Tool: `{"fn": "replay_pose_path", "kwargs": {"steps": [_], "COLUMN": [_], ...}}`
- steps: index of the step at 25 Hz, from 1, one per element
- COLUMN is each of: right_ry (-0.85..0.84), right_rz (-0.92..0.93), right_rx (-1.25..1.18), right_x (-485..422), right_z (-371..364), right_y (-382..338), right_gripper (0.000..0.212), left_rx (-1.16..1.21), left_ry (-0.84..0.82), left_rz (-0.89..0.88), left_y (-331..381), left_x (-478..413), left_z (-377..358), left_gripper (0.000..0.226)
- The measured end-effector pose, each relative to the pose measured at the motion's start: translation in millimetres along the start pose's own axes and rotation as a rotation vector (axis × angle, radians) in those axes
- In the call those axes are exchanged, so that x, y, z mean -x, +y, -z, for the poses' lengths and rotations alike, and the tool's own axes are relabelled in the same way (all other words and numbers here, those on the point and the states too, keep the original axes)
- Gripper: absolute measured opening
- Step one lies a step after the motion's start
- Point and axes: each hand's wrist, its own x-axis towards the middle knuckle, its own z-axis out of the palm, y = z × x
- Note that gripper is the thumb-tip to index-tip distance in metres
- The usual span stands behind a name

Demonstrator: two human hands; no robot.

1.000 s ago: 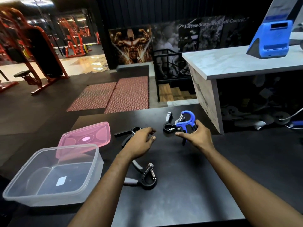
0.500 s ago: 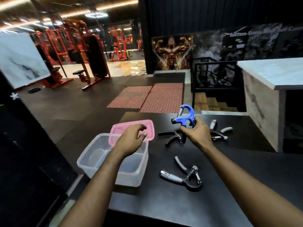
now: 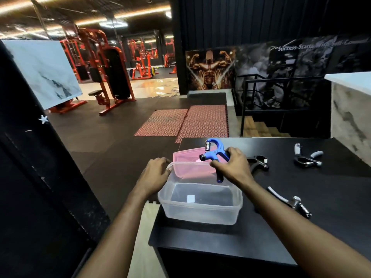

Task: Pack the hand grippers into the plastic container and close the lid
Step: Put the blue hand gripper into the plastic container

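A clear plastic container (image 3: pixel 200 212) stands empty at the left end of the black table (image 3: pixel 301 227). Its pink lid (image 3: pixel 186 157) lies flat just behind it. My right hand (image 3: pixel 233 167) holds a blue hand gripper (image 3: pixel 213 152) above the container's far right rim. My left hand (image 3: pixel 155 174) grips the container's far left corner. Three more hand grippers lie on the table: a black one (image 3: pixel 259 162) right of my right hand, a grey-handled one (image 3: pixel 307 159) farther right, and a black and grey one (image 3: pixel 291 201) nearer to me.
The container sits close to the table's left edge, beyond which the floor drops away. A marble-faced counter (image 3: pixel 351 109) rises at the far right. Red floor mats (image 3: pixel 190 121), a black railing and orange gym machines lie beyond the table.
My right hand has carried the blue hand gripper left, from over the table to over the container. My left hand has come down onto the container's corner. My view has swung left.
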Motion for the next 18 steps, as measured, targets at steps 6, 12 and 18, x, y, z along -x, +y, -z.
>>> {"fn": "replay_pose_path", "kwargs": {"steps": [6, 12, 18], "right_ry": [-0.003, -0.176, -0.356], "right_rz": [-0.112, -0.151, -0.39], "right_rx": [0.251, 0.49, 0.742], "right_x": [31.4, 48.9, 41.1], "right_z": [-37.1, -55.9, -60.6], "right_y": [-24.5, -27.3, -19.1], "right_gripper": [0.038, 0.035, 0.041], "left_rx": [0.08, 0.166, 0.257], "left_ry": [-0.149, -0.21, -0.199], "left_rz": [-0.062, -0.044, -0.043], "left_y": [-35.5, -38.1, -45.0], "left_x": [-9.5, -14.2, -13.1], "left_z": [-23.0, -49.9, -61.6], "left_gripper": [0.048, 0.055, 0.057]}}
